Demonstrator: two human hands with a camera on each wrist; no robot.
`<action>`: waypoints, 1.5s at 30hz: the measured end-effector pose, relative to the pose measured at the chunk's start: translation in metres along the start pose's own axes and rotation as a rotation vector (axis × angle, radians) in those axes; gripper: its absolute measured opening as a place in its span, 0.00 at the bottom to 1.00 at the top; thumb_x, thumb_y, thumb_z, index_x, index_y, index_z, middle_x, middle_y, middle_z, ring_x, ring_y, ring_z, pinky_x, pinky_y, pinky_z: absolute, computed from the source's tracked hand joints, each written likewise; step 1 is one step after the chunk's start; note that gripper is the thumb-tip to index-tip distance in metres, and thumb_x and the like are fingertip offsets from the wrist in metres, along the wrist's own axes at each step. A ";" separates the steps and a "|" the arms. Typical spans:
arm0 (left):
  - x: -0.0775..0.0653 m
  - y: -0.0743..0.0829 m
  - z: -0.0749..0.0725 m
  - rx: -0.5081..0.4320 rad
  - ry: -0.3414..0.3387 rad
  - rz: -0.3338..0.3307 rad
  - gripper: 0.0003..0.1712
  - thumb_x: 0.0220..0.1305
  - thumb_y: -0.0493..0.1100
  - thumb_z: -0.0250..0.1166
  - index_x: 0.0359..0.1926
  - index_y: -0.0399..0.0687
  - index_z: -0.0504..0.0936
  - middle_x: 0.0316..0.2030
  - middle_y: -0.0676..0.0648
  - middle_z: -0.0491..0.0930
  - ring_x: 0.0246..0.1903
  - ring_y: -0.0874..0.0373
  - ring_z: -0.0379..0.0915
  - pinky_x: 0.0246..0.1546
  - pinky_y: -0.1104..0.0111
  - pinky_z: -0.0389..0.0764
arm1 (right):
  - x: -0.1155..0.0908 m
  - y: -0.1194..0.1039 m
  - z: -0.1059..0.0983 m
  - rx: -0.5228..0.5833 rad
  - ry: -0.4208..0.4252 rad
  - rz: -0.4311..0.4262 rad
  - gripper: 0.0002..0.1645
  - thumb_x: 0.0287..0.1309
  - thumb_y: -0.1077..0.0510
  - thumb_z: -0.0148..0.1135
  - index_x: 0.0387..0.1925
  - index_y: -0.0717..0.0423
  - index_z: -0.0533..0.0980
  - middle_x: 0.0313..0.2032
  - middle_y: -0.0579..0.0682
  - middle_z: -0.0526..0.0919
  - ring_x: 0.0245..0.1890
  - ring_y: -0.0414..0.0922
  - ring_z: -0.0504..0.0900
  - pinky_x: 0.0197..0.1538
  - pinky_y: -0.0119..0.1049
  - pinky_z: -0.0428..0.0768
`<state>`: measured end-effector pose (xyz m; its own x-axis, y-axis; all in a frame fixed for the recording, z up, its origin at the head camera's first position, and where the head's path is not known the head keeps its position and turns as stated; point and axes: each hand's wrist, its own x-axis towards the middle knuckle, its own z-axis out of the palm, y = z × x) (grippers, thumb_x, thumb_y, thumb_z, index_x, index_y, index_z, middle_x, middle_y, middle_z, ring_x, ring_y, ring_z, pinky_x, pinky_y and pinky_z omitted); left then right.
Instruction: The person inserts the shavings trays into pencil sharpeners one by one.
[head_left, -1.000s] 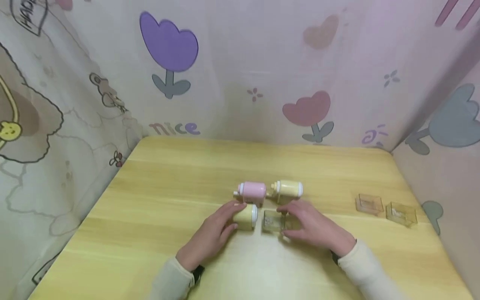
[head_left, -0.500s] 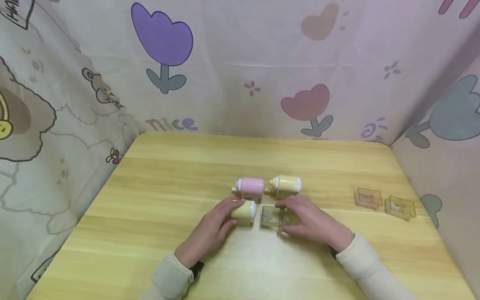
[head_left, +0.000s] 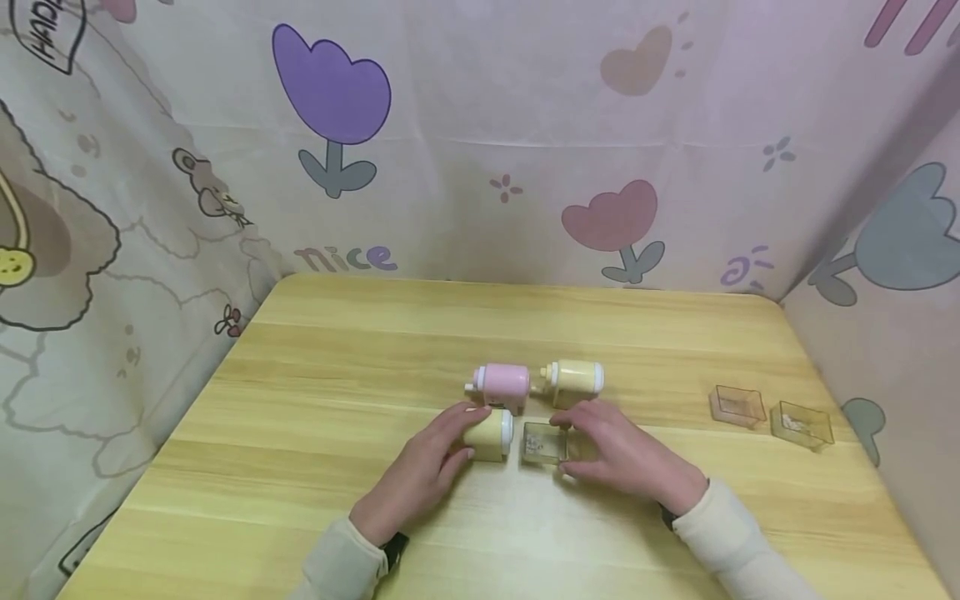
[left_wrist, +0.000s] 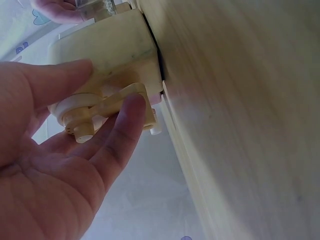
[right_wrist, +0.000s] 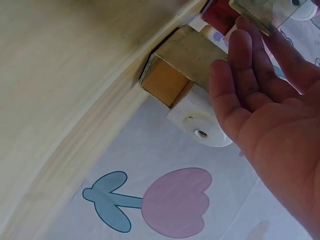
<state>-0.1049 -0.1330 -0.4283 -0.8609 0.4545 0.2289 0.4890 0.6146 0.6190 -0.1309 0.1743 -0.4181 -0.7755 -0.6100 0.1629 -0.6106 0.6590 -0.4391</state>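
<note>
My left hand (head_left: 420, 471) grips a cream-yellow pencil sharpener (head_left: 486, 437) on the table, thumb and fingers around its body. In the left wrist view its crank handle (left_wrist: 120, 100) points toward my palm, with a fingertip against the crank. Just to the right, my right hand (head_left: 630, 454) holds a clear yellowish shavings drawer (head_left: 545, 443) between thumb and fingers. The drawer is apart from the sharpener, with pale bits inside at its left end. Behind them a pink pencil sharpener (head_left: 506, 383) and another yellow pencil sharpener (head_left: 577, 377) stand side by side.
At the right side of the wooden table (head_left: 360, 333) lie a pinkish clear drawer (head_left: 737, 407) and a yellowish one (head_left: 801, 425) with pale bits in it. Patterned cloth (head_left: 465, 100) hangs around the table's back and sides. The right wrist view shows an empty drawer slot (right_wrist: 166, 84) in a sharpener.
The head view shifts slightly up and down. Both hands, the sharpener and the drawer keep nearly the same places.
</note>
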 end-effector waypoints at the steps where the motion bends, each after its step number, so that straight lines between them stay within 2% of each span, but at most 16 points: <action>1: 0.000 0.000 0.000 0.001 0.001 -0.001 0.34 0.67 0.42 0.58 0.70 0.68 0.59 0.68 0.54 0.63 0.65 0.60 0.60 0.62 0.64 0.63 | 0.000 0.000 0.000 -0.001 -0.002 0.002 0.36 0.46 0.41 0.71 0.57 0.50 0.74 0.50 0.43 0.77 0.52 0.43 0.72 0.57 0.45 0.71; 5: 0.000 0.001 -0.002 -0.002 -0.001 -0.003 0.34 0.67 0.42 0.58 0.70 0.67 0.60 0.68 0.56 0.62 0.65 0.60 0.60 0.61 0.65 0.64 | 0.001 -0.001 0.000 0.001 -0.007 0.002 0.37 0.47 0.41 0.71 0.57 0.50 0.73 0.50 0.43 0.77 0.52 0.44 0.72 0.57 0.46 0.71; 11: 0.000 0.000 0.000 -0.010 0.003 -0.003 0.34 0.66 0.42 0.59 0.70 0.64 0.61 0.68 0.52 0.64 0.63 0.59 0.63 0.61 0.64 0.65 | 0.003 -0.002 0.003 0.001 -0.028 0.006 0.36 0.46 0.41 0.71 0.57 0.49 0.74 0.50 0.44 0.77 0.52 0.43 0.72 0.57 0.45 0.71; 18: -0.001 0.000 0.002 -0.018 0.010 0.005 0.35 0.66 0.42 0.59 0.70 0.67 0.60 0.67 0.53 0.64 0.59 0.61 0.66 0.59 0.64 0.68 | 0.006 -0.004 0.006 -0.023 -0.029 -0.009 0.36 0.46 0.41 0.71 0.56 0.49 0.74 0.48 0.44 0.77 0.49 0.41 0.72 0.55 0.43 0.72; 26: 0.000 0.000 0.002 -0.022 0.016 0.010 0.34 0.65 0.41 0.60 0.70 0.66 0.61 0.67 0.53 0.65 0.55 0.61 0.69 0.57 0.65 0.70 | 0.009 -0.004 0.011 -0.041 -0.021 -0.030 0.35 0.46 0.41 0.70 0.55 0.51 0.75 0.48 0.45 0.77 0.49 0.42 0.72 0.54 0.44 0.73; 33: -0.001 -0.001 0.002 -0.020 0.020 0.015 0.35 0.65 0.40 0.60 0.70 0.67 0.60 0.67 0.53 0.65 0.59 0.60 0.67 0.58 0.64 0.70 | 0.012 -0.005 0.014 -0.052 -0.026 -0.041 0.35 0.47 0.40 0.69 0.55 0.51 0.75 0.48 0.44 0.78 0.49 0.42 0.73 0.54 0.43 0.73; 45: -0.001 -0.001 0.003 -0.011 0.020 0.023 0.36 0.65 0.40 0.60 0.70 0.68 0.60 0.67 0.53 0.64 0.58 0.60 0.68 0.57 0.64 0.70 | 0.015 -0.007 0.020 -0.042 -0.024 -0.066 0.35 0.49 0.39 0.68 0.55 0.52 0.74 0.47 0.43 0.79 0.49 0.41 0.73 0.54 0.44 0.72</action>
<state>-0.1039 -0.1328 -0.4314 -0.8519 0.4555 0.2582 0.5075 0.5966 0.6217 -0.1357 0.1519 -0.4302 -0.7298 -0.6625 0.1690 -0.6667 0.6349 -0.3904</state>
